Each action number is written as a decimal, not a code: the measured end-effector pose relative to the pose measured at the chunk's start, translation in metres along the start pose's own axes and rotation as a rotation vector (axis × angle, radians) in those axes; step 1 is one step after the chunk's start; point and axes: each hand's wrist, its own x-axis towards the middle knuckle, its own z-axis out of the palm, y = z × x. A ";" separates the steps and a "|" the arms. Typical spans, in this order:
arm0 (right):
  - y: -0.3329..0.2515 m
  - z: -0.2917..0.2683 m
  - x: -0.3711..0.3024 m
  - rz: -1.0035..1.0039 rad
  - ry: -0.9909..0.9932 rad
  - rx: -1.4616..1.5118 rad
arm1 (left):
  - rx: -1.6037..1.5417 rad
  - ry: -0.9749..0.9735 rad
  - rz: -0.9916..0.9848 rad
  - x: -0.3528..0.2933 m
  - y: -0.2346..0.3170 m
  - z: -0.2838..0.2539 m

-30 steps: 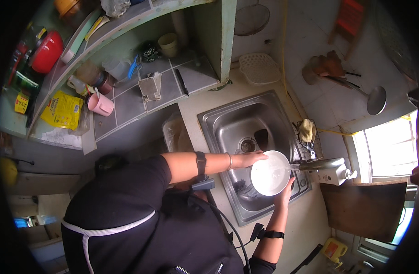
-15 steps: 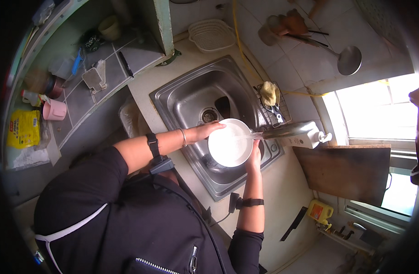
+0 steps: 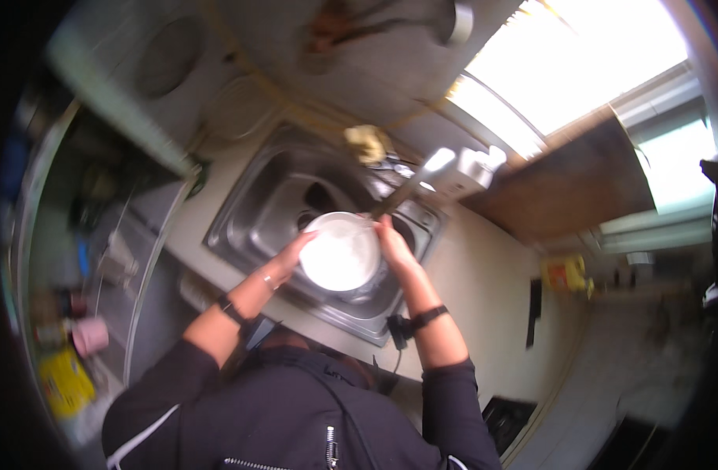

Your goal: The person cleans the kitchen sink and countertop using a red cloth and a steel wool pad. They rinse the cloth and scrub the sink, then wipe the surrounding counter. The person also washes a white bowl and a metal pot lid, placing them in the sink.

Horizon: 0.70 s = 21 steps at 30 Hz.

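With my left hand [image 3: 291, 257] I am grasping the left rim of a white bowl [image 3: 339, 252]; with my right hand [image 3: 396, 246] I grasp its right side. The bowl is above the sink [image 3: 249, 213], near the tap [image 3: 412, 186]. A brown board [image 3: 562, 182] stands by the back edge of the bench [image 3: 488, 254].

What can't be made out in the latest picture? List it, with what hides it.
Head view:
Grip of left hand and right hand beneath white bowl: hidden by the bowl.
Floor of sink under it: covered by the bowl.
Print on yellow packet: blurred.
Dark jacket, lower part: cut off by lower edge.
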 end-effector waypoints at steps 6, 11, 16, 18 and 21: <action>-0.021 -0.007 0.018 -0.106 0.020 0.249 | -0.018 -0.030 0.062 0.004 0.005 -0.012; -0.024 0.014 -0.012 -0.184 -0.108 0.334 | 0.052 -0.066 0.117 0.009 0.016 -0.011; 0.002 0.026 -0.080 0.061 -0.275 0.405 | 0.077 -0.172 0.055 0.003 0.028 0.007; 0.012 0.037 -0.108 -0.015 -0.199 0.562 | 0.043 -0.297 -0.009 -0.002 0.027 0.018; 0.025 0.052 -0.148 -0.067 0.018 0.644 | 0.172 -0.332 -0.077 -0.007 0.021 0.039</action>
